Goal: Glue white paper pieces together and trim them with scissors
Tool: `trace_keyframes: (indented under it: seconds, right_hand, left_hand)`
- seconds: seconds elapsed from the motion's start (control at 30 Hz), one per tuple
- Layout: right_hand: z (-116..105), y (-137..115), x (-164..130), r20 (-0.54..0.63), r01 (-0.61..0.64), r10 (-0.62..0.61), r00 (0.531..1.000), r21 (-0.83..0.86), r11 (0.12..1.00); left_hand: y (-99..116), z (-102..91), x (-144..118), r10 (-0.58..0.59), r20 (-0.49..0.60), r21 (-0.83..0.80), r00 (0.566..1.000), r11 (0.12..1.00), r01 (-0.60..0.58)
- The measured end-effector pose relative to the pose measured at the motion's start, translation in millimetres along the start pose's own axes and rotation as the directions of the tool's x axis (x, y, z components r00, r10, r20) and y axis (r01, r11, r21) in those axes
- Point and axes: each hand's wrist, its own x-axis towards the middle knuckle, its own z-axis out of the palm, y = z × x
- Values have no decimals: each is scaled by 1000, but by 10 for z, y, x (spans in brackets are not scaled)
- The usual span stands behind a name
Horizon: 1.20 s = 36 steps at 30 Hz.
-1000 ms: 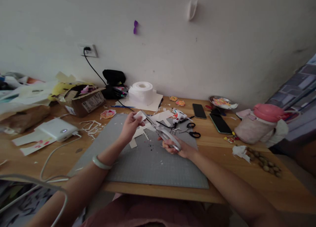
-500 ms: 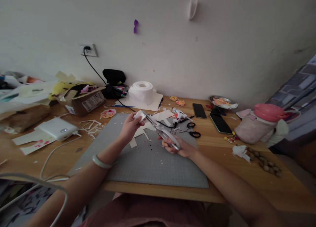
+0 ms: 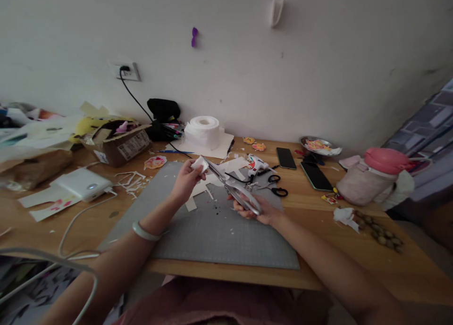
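Note:
My left hand (image 3: 186, 179) pinches a small white piece of tissue (image 3: 198, 164) above the grey cutting mat (image 3: 198, 230). My right hand (image 3: 260, 212) grips the handles of large silver scissors (image 3: 233, 188), whose blades point up and left and meet the white piece. White paper offcuts (image 3: 203, 188) lie on the mat below the hands. A pale bangle sits on my left wrist.
A glue gun (image 3: 256, 164), small black scissors (image 3: 278, 186), two phones (image 3: 300, 167), a tissue roll (image 3: 203, 131), a cardboard box (image 3: 118, 143), a white device with cable (image 3: 81, 184), a pink-lidded bottle (image 3: 371, 179), nuts (image 3: 380, 233) and a metal dish (image 3: 316, 145) crowd the wooden table (image 3: 354, 254).
Both hands stay nearly still. The white piece has risen slightly, and the right hand with the scissors has shifted a little right.

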Motion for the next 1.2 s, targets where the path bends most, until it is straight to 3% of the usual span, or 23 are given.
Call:
trace_keyframes:
  seconds: [0.5, 0.7, 1.2]
  right_hand:
    - [-28, 15, 16, 23, -13, 13, 1000, 22, 1000]
    - [-1, 1, 19, 8, -21, 21, 1000, 55, 998]
    - [3, -13, 11, -11, -6, 5, 1000, -45, 999]
  left_hand:
    - [11, 21, -25, -25, 96, -93, 995, 995, 34]
    - [-6, 48, -49, -70, 85, -188, 994, 978, 85]
    - [11, 31, -36, -94, 70, -192, 993, 976, 105]
